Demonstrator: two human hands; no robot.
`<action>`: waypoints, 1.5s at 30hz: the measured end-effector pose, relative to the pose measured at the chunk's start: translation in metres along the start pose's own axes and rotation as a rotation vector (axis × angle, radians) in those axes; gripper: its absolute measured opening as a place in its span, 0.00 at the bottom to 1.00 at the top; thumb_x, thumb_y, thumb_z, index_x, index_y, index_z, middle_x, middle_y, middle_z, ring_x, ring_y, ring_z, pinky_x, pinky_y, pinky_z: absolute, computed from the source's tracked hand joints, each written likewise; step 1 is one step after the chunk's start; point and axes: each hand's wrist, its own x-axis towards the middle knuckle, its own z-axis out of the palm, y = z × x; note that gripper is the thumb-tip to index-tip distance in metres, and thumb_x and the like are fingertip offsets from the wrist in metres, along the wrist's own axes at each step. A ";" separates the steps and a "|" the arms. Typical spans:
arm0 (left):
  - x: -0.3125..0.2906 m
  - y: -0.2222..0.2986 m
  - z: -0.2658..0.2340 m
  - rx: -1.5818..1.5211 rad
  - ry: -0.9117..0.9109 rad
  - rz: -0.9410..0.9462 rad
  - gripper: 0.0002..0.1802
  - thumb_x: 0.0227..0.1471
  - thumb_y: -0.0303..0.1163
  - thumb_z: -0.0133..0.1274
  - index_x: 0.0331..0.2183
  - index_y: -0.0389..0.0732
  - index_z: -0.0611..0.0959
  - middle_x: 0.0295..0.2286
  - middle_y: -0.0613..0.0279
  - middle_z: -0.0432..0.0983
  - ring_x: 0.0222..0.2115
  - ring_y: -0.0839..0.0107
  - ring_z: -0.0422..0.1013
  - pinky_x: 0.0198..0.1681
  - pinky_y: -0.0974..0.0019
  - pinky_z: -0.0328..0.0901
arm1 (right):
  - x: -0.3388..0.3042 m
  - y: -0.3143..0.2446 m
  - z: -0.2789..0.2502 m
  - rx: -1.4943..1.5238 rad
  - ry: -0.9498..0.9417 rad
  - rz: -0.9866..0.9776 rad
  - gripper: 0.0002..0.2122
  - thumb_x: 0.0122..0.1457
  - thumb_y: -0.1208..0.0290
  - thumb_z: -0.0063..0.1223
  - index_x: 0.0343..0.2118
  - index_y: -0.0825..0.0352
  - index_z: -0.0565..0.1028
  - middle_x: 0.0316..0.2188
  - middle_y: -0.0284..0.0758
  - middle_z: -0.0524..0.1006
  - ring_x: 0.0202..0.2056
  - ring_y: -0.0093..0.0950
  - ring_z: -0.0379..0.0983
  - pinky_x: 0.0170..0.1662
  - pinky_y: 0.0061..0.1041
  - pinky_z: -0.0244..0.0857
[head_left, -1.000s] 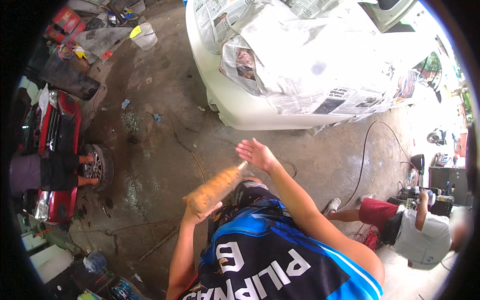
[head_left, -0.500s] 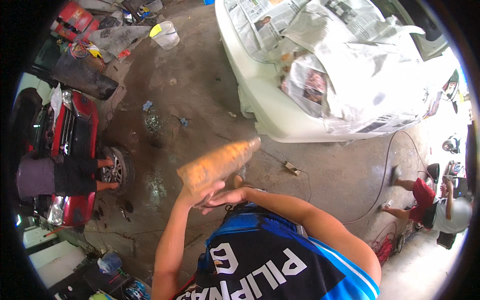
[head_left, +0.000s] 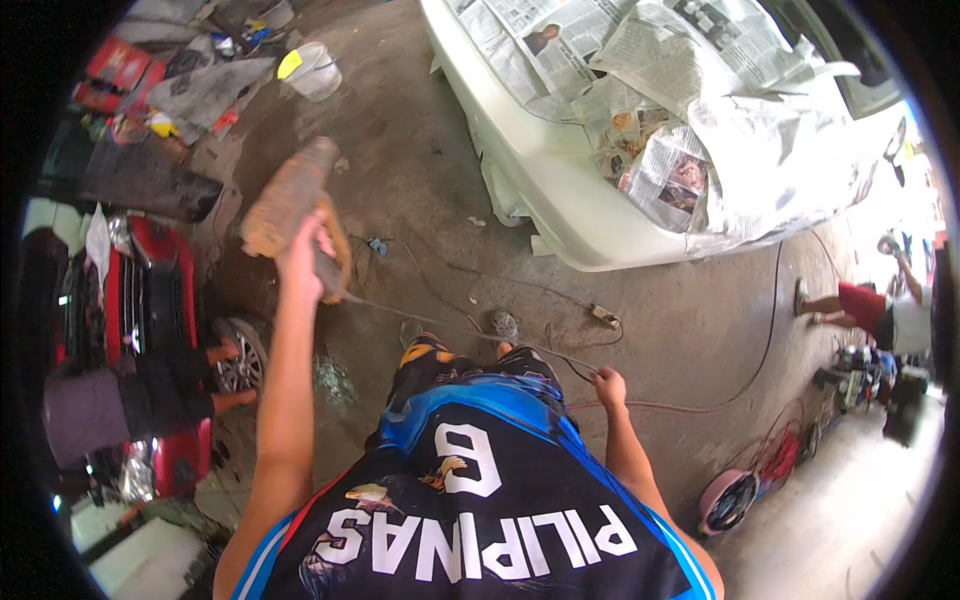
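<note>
My left hand (head_left: 312, 250) is stretched out ahead on the left, with its fingers wrapped round the handle of a worn, orange-brown corded power tool (head_left: 290, 190). The tool has a thick body with a rounded grey-brown nose pointing away from me, and a loop behind the grip. It resembles a heat gun, but its exact kind is unclear. From the grip a dark cord (head_left: 440, 322) runs across in front of me to my right hand (head_left: 608, 388), which is closed on it near my right side.
A white car (head_left: 560, 220) masked with newspaper (head_left: 660, 60) stands ahead right. At left, a person (head_left: 85, 415) is by a red car (head_left: 165, 300) and a loose wheel (head_left: 240, 360). Another person (head_left: 905, 320) is far right. A power outlet box (head_left: 604, 316) and a white bucket (head_left: 312, 72) sit on the floor.
The power tool has swung from in front of my body to the far left, held in my left hand. My right hand has moved apart to the right and now holds the cord.
</note>
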 end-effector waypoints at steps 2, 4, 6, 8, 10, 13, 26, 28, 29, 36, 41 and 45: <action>-0.007 -0.034 0.017 0.121 -0.239 -0.078 0.10 0.48 0.38 0.58 0.24 0.45 0.76 0.15 0.72 0.64 0.15 0.79 0.62 0.20 0.73 0.59 | -0.031 0.018 0.025 0.252 0.180 0.175 0.16 0.57 0.57 0.52 0.29 0.67 0.80 0.20 0.36 0.78 0.25 0.26 0.76 0.33 0.26 0.68; -0.018 -0.060 0.037 0.352 -0.445 -0.203 0.11 0.48 0.40 0.59 0.22 0.46 0.77 0.16 0.73 0.65 0.18 0.82 0.61 0.24 0.74 0.59 | -0.063 0.015 0.048 0.544 0.341 0.241 0.19 0.61 0.55 0.48 0.27 0.68 0.79 0.17 0.35 0.77 0.21 0.24 0.73 0.30 0.27 0.66; -0.034 -0.078 0.053 0.328 -0.767 -0.189 0.10 0.47 0.37 0.61 0.27 0.44 0.78 0.18 0.73 0.68 0.17 0.82 0.62 0.21 0.76 0.59 | -0.094 -0.002 0.063 0.718 0.472 0.342 0.20 0.61 0.53 0.46 0.25 0.68 0.77 0.16 0.35 0.75 0.20 0.25 0.71 0.29 0.29 0.65; -0.042 -0.081 0.051 0.373 -1.009 -0.167 0.11 0.46 0.35 0.62 0.30 0.42 0.77 0.18 0.73 0.69 0.15 0.83 0.63 0.18 0.77 0.60 | -0.134 -0.028 0.082 0.812 0.582 0.378 0.22 0.62 0.52 0.44 0.23 0.68 0.76 0.15 0.34 0.73 0.18 0.25 0.69 0.28 0.30 0.64; -0.034 -0.076 0.044 0.371 -1.127 -0.156 0.11 0.46 0.34 0.63 0.30 0.42 0.76 0.18 0.72 0.70 0.15 0.83 0.63 0.16 0.77 0.59 | -0.172 -0.057 0.097 0.628 0.612 0.395 0.22 0.62 0.53 0.45 0.23 0.68 0.76 0.15 0.36 0.73 0.19 0.26 0.69 0.28 0.30 0.64; 0.010 -0.062 0.035 0.353 -1.159 -0.121 0.10 0.47 0.35 0.61 0.27 0.43 0.77 0.17 0.72 0.68 0.14 0.83 0.63 0.17 0.76 0.59 | -0.234 -0.096 0.115 0.383 0.627 0.344 0.22 0.62 0.53 0.45 0.22 0.69 0.75 0.12 0.34 0.69 0.15 0.24 0.68 0.22 0.27 0.63; 0.153 -0.029 0.027 0.010 -0.596 -0.135 0.08 0.48 0.35 0.59 0.27 0.44 0.77 0.16 0.74 0.65 0.15 0.82 0.61 0.19 0.76 0.59 | -0.435 -0.297 0.040 0.667 0.486 0.483 0.17 0.62 0.63 0.50 0.20 0.70 0.73 0.12 0.25 0.65 0.13 0.15 0.61 0.15 0.19 0.60; 0.110 -0.043 0.021 0.161 -0.829 -0.189 0.12 0.50 0.40 0.58 0.22 0.48 0.74 0.15 0.75 0.63 0.16 0.82 0.60 0.23 0.75 0.57 | -0.457 -0.319 0.020 0.639 0.548 0.557 0.16 0.62 0.64 0.50 0.23 0.72 0.74 0.13 0.28 0.67 0.12 0.17 0.63 0.15 0.19 0.59; 0.085 -0.049 0.019 0.192 -0.948 -0.148 0.13 0.50 0.41 0.57 0.21 0.49 0.73 0.15 0.76 0.63 0.16 0.82 0.60 0.22 0.75 0.57 | -0.472 -0.326 0.004 0.536 0.530 0.517 0.16 0.62 0.64 0.50 0.24 0.73 0.75 0.15 0.29 0.69 0.12 0.17 0.63 0.14 0.20 0.58; -0.017 -0.052 0.015 0.243 -1.510 -0.074 0.17 0.48 0.43 0.61 0.26 0.42 0.74 0.19 0.71 0.68 0.14 0.80 0.61 0.15 0.72 0.58 | -0.524 -0.355 -0.039 0.570 0.703 0.602 0.13 0.64 0.66 0.47 0.34 0.71 0.79 0.18 0.26 0.70 0.18 0.11 0.60 0.20 0.12 0.51; 0.065 -0.045 0.053 0.227 -1.333 -0.377 0.13 0.51 0.42 0.53 0.30 0.41 0.79 0.18 0.73 0.65 0.19 0.79 0.61 0.29 0.75 0.59 | -0.485 -0.325 -0.021 0.428 0.687 0.577 0.14 0.62 0.66 0.50 0.26 0.73 0.76 0.17 0.28 0.70 0.18 0.17 0.66 0.22 0.17 0.57; 0.197 -0.017 0.080 -0.049 -0.857 -0.254 0.08 0.49 0.35 0.57 0.26 0.44 0.76 0.16 0.70 0.66 0.16 0.78 0.63 0.20 0.72 0.60 | -0.442 -0.297 0.017 0.694 0.387 0.512 0.16 0.59 0.65 0.53 0.20 0.72 0.74 0.16 0.27 0.69 0.15 0.18 0.64 0.20 0.19 0.57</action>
